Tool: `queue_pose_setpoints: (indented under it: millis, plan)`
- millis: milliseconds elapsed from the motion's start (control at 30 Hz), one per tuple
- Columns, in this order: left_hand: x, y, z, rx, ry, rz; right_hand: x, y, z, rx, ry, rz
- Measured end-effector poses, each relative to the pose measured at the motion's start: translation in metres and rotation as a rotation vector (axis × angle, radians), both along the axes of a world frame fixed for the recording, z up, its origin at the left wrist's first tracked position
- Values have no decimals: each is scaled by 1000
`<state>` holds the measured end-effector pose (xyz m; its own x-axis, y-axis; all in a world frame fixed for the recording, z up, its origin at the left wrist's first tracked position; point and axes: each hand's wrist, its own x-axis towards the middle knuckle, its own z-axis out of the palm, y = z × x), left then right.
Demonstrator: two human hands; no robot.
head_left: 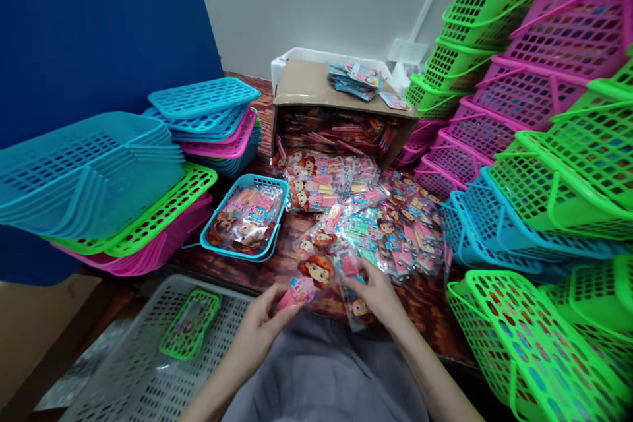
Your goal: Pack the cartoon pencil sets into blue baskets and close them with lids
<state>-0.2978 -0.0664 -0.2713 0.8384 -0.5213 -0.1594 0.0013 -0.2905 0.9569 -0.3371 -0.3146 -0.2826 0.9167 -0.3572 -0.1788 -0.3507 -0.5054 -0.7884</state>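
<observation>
My left hand pinches the lower end of a clear packet with a cartoon girl's head on it, at the table's near edge. Closed on the other side of the same packet, my right hand also lies over a second packet. Just beyond them a heap of like packets spreads across the wooden table. A small blue basket holding several packets stands to the left of the heap.
A tipped cardboard box spills packets at the back. Stacks of blue, pink and green lids fill the left; stacked green, pink and blue baskets fill the right. A grey crate with a small green basket sits near left.
</observation>
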Motion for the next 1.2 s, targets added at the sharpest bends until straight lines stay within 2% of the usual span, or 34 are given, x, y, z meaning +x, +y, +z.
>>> queue_pose_setpoints:
  millis: [100,167,267,367,467,567,667,800,867,900,967,1033,1133,1200]
  plan:
    - [-11,-12,1,-249,319,88,-1,20,-1,343,-200,-156]
    - [-15,-23,0,-352,419,112,-2,40,-1,480,-251,-161]
    - [-12,-30,-2,-413,464,163,-4,55,0,547,-246,-110]
    - [-5,-24,0,-429,518,202,-5,48,3,578,-236,-211]
    - [-2,-21,4,-509,643,157,-4,39,4,697,-241,-341]
    - [-3,-26,6,-551,641,101,-3,38,2,726,-241,-334]
    - [0,-25,7,-386,392,37,-6,32,1,546,-240,-178]
    - [11,-18,12,46,-357,-213,-7,13,12,300,-73,163]
    - [16,-19,13,188,-688,-369,-4,9,20,192,-11,308]
    - [19,-21,13,226,-797,-448,-2,8,23,174,14,382]
    - [22,-24,11,291,-890,-580,2,9,27,187,68,475]
    - [26,-24,8,374,-890,-633,4,8,26,105,102,401]
    - [33,-22,2,459,-875,-621,3,4,18,-354,85,116]
    - [39,-20,-1,443,-884,-587,2,2,12,-617,94,59]
